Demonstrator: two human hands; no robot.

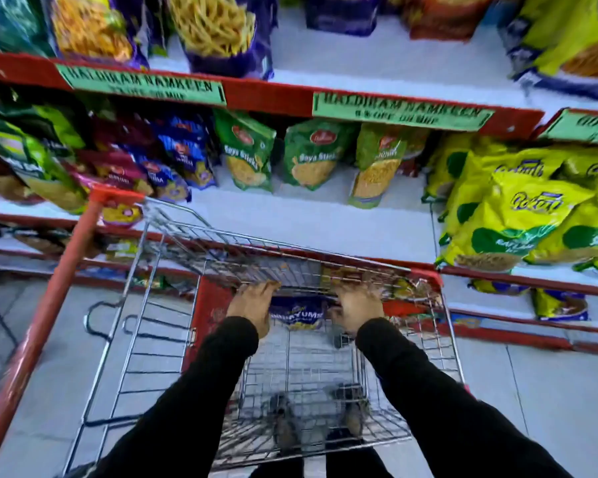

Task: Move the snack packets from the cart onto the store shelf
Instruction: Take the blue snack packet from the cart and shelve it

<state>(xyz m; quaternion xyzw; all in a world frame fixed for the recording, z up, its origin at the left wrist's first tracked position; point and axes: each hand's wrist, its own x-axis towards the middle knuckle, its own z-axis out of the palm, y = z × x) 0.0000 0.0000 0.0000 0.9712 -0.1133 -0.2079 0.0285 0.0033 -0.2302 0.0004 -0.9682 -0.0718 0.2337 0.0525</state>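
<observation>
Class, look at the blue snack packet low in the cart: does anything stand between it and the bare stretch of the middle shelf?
Yes. The cart's far wire wall rises between the blue packet and the white middle shelf. Both hands, left and right, flank the packet; it must probably be lifted over the rim.

A wire cart [173, 346] with a red handle stood right up against the store shelf [311, 219]. At its far end lay a blue snack packet [297, 315] with yellow on it, between some red packets [211, 308] on one side and more packets [408, 294] on the other. The white shelf had a bare spot in front, with green packets [311, 157] standing behind it
</observation>
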